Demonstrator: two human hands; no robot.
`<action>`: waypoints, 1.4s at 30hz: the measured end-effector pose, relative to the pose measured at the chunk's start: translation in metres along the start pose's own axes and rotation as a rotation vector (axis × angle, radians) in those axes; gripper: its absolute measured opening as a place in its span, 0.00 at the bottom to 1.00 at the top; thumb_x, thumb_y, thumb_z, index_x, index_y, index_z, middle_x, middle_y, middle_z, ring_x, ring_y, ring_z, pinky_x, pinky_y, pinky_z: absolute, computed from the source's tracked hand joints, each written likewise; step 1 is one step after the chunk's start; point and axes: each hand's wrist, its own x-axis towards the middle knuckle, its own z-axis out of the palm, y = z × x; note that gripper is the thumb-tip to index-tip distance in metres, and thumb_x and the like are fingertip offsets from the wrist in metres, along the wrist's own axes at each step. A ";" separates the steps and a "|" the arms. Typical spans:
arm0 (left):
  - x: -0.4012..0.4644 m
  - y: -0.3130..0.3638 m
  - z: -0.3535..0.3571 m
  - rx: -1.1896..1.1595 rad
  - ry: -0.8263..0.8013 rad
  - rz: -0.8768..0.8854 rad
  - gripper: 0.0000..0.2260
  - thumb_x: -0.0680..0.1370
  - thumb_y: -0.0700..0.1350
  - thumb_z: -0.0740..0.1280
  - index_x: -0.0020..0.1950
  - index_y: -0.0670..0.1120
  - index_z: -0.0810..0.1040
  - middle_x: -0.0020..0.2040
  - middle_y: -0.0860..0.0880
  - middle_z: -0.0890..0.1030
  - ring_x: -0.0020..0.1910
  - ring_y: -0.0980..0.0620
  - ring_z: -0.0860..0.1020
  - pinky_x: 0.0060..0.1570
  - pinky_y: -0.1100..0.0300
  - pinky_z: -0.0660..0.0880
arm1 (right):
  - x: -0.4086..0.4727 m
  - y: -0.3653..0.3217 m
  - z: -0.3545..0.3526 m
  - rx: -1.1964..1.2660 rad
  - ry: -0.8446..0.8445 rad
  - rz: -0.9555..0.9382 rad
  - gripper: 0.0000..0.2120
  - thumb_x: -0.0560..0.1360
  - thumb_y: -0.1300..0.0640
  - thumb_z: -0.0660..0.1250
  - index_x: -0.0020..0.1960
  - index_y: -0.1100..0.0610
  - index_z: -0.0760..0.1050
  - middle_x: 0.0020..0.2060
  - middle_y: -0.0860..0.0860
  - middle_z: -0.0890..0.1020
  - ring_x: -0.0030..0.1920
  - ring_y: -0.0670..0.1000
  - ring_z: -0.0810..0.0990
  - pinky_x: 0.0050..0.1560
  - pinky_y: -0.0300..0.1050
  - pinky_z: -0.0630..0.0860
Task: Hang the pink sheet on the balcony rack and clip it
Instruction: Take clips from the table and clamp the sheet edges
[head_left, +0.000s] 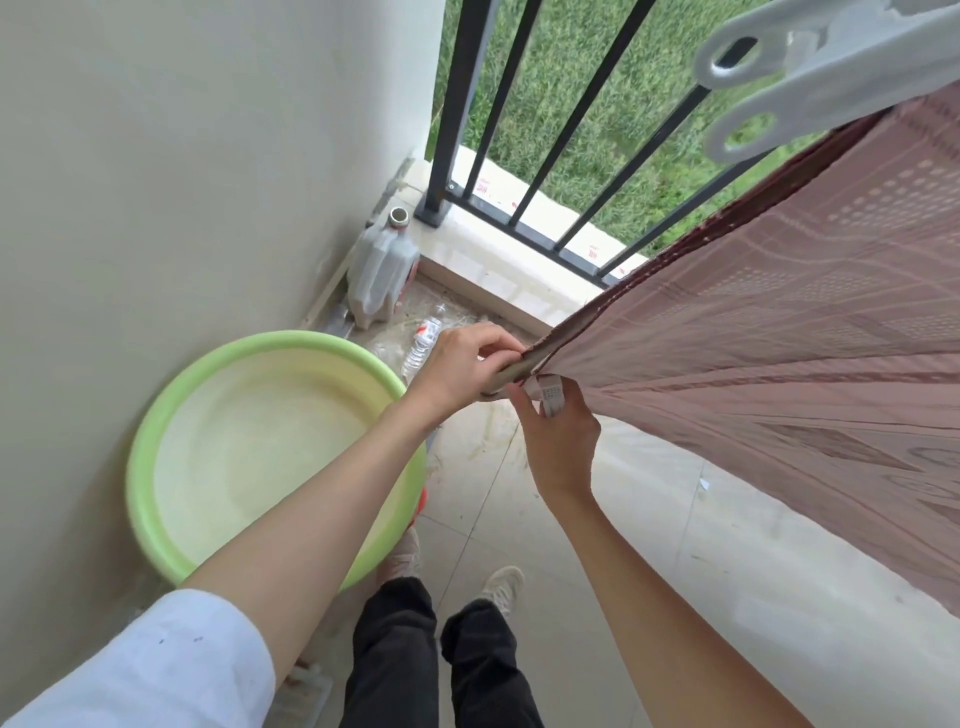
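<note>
The pink sheet (769, 338) hangs from the upper right and stretches down to a corner at mid-frame. My left hand (462, 364) pinches the hemmed edge of that corner. Just below it, my right hand (558, 441) grips the same corner where a small white label (550, 392) sticks out. A large white clip (810, 78) is at the top right, shut on the sheet's upper edge. The rack itself is hidden.
An empty green basin (260, 457) sits on the floor by the left wall. A plastic jug (382, 270) and a flattened clear bottle (423, 343) lie in the corner. Black railing bars (524, 104) with grass behind close off the balcony.
</note>
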 end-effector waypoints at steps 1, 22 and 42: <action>0.003 0.001 -0.001 -0.002 -0.004 -0.001 0.04 0.72 0.37 0.69 0.44 0.42 0.83 0.41 0.48 0.83 0.40 0.54 0.79 0.46 0.66 0.75 | 0.004 -0.003 0.001 -0.019 0.060 -0.044 0.17 0.69 0.49 0.72 0.49 0.61 0.76 0.37 0.55 0.80 0.40 0.56 0.77 0.39 0.39 0.64; -0.006 -0.011 -0.008 0.099 -0.122 0.044 0.05 0.77 0.41 0.58 0.45 0.51 0.68 0.38 0.49 0.77 0.41 0.43 0.76 0.45 0.50 0.73 | -0.007 0.056 -0.021 -0.091 0.034 0.064 0.05 0.74 0.64 0.64 0.39 0.62 0.74 0.35 0.59 0.78 0.37 0.59 0.73 0.35 0.40 0.57; -0.004 -0.008 -0.019 -0.095 -0.402 -0.095 0.17 0.76 0.38 0.65 0.63 0.50 0.73 0.55 0.58 0.77 0.56 0.63 0.75 0.54 0.70 0.70 | 0.004 0.034 0.043 0.322 -0.172 0.147 0.13 0.72 0.65 0.64 0.55 0.58 0.77 0.38 0.52 0.79 0.32 0.47 0.76 0.27 0.38 0.73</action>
